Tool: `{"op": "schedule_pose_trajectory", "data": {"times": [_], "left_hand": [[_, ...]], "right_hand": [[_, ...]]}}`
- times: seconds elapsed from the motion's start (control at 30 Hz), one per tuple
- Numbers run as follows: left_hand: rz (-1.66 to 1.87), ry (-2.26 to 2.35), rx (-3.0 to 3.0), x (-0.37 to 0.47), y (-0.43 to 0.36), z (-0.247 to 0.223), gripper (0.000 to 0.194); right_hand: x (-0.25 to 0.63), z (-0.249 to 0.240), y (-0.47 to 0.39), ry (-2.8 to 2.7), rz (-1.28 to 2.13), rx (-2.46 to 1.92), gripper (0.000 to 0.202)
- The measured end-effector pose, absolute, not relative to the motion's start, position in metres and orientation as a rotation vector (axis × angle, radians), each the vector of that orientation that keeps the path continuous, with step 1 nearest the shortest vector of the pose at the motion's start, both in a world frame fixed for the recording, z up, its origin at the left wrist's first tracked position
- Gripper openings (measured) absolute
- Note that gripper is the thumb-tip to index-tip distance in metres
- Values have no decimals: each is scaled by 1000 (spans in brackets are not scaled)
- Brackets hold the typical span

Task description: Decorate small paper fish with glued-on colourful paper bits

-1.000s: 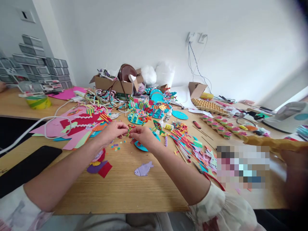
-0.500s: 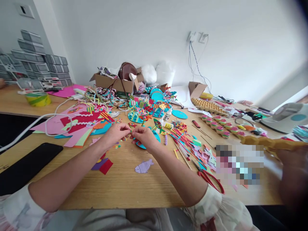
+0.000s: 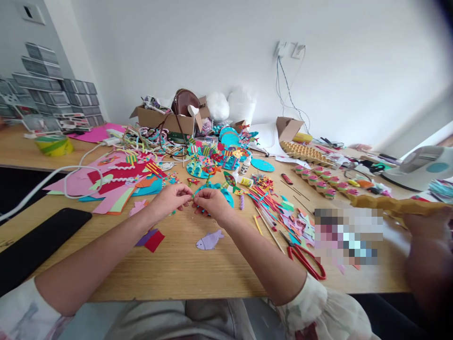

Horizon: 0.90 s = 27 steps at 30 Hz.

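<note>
My left hand (image 3: 172,202) and my right hand (image 3: 212,202) meet above the middle of the table, both with fingertips pinched together. Whatever sits between the fingertips is too small to make out. Behind my right hand is a blue round base (image 3: 228,197), partly hidden by it. A light purple paper fish (image 3: 210,240) lies flat on the wood, nearer to me than the hands. Left of the fish, below my left forearm, lie red paper (image 3: 155,242) and purple paper pieces. Decorated paper fish (image 3: 230,178) stand beyond my hands.
Red-handled scissors (image 3: 307,260) lie right of my right forearm, by paper scraps (image 3: 297,219) and glue bottles (image 3: 245,165). Coloured paper sheets (image 3: 106,203) and a black phone (image 3: 46,245) are at left. At right, another person's hand (image 3: 426,229) holds a yellow-brown egg-carton strip (image 3: 396,203).
The view has shifted slightly, so everything appears a little higher and further left. My hands stay pinched together in nearly the same place; the fish and papers lie still.
</note>
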<state>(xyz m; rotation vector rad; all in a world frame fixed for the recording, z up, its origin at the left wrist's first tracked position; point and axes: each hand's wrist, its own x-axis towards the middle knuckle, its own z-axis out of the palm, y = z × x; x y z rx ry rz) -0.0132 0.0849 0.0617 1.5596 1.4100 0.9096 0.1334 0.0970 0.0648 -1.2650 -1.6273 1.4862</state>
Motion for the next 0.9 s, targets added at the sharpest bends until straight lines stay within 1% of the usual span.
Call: {"op": "schedule_pose_trajectory", "data": {"times": [0.23,0.6,0.73,0.9], "left_hand": [[895,1374,1584,-11,88,56,10],[863,1334,1515,-7,77,61,13],[852,1369,1538,-7,76,62,11],[809,1421,1592,-8,81,58,9]], "right_hand": [[137,66,93,-1658,1485,-1278,17],[143,65,89,-1710,1530,-1272,14],[144,64,89,-1768,1438,-1307,13],[147,65,91,-1886,1192,-1334,10]]}}
